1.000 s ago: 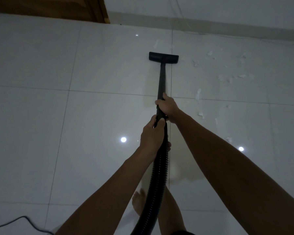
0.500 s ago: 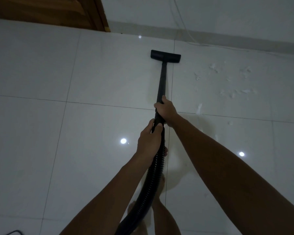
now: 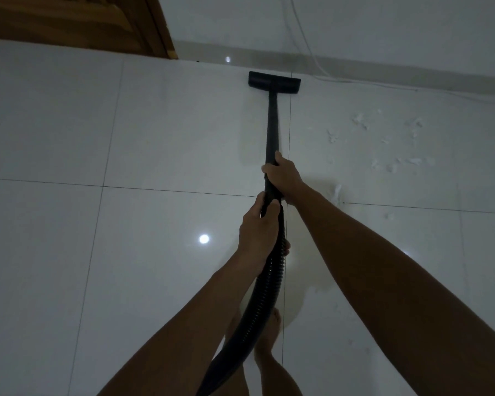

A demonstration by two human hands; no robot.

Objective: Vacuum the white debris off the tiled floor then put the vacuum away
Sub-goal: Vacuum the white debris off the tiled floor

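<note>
The nozzle (image 3: 274,83) now sits further up the frame, close to the skirting (image 3: 355,70). The debris (image 3: 395,144) lies lower right of it. The cord at lower left is gone from view.

Your vacuum is black: a flat, wide floor head (image 3: 274,82) sits flat on the white tiled floor (image 3: 69,252), close to the skirting at the far wall, with a straight rigid wand (image 3: 272,124) slanting back from it toward you. Behind the wand a ribbed hose (image 3: 265,292) curves down and to your left. The white debris (image 3: 395,164) lies scattered in small shreds to the right of the wand, well apart from the head, with 1 larger piece (image 3: 337,192) by a grout line.
</note>
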